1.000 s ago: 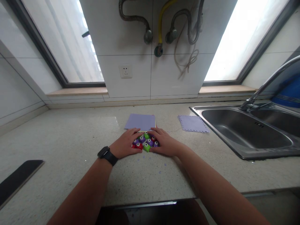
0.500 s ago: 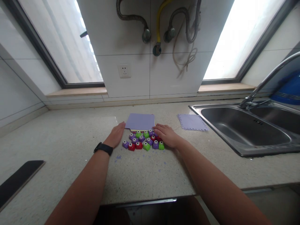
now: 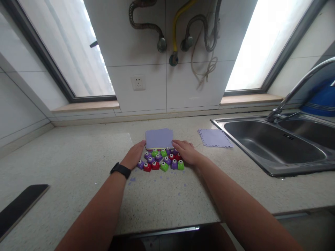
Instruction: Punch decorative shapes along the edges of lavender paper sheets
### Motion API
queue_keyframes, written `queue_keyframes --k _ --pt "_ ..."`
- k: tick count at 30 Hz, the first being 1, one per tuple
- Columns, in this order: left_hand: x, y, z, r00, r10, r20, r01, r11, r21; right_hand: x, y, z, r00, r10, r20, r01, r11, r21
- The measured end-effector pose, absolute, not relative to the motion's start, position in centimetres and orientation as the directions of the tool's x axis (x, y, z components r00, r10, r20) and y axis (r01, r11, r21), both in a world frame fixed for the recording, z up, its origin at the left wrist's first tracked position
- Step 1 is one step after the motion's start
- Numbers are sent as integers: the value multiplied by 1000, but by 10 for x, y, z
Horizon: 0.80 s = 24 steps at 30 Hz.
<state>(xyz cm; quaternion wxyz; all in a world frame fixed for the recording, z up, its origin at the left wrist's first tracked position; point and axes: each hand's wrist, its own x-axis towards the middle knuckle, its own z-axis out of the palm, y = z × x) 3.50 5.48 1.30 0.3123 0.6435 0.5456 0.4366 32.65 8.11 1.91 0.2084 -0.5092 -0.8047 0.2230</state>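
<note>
A stack of lilac paper (image 3: 159, 138) lies on the counter in front of me, with yellow and red sheets showing at its near edge. My left hand (image 3: 134, 156), with a black watch on the wrist, rests along the stack's left side, its fingers stretched out. At the right edge, the outstretched fingers of my right hand (image 3: 186, 151) touch the paper. Just this side of the stack stand several small craft punches (image 3: 164, 166) in purple, green and red, close together between my hands. The right hand partly covers the ones at the right.
Lilac sheets with punched edges (image 3: 215, 138) lie to the right, beside the steel sink (image 3: 272, 139). A black flat object (image 3: 22, 202) lies at the left. Small lilac scraps (image 3: 133, 179) dot the counter near the punches. A wall with pipes stands behind.
My left hand has moved right, against the stack. The paper's left edge has shifted right and the sheets sit squarer. My right hand stays at the right edge.
</note>
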Motion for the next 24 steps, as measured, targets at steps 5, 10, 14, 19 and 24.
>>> queue_keyframes --k 5,10,14,19,24 --pt "42 59 13 -7 995 104 269 -98 958 322 81 22 -389 916 99 709 366 -603" --pt "43 63 14 -57 996 -73 81 77 994 320 83 25 -276 958 74 657 244 -713" --pt "46 63 24 -50 988 -144 -75 140 987 317 88 23 -259 964 59 438 172 -882" --pt "47 62 37 -60 966 -250 -328 217 919 311 90 24 -210 977 38 168 74 -983" --pt "48 63 39 -33 963 -269 -421 231 877 304 89 28 -157 987 21 51 30 -998"
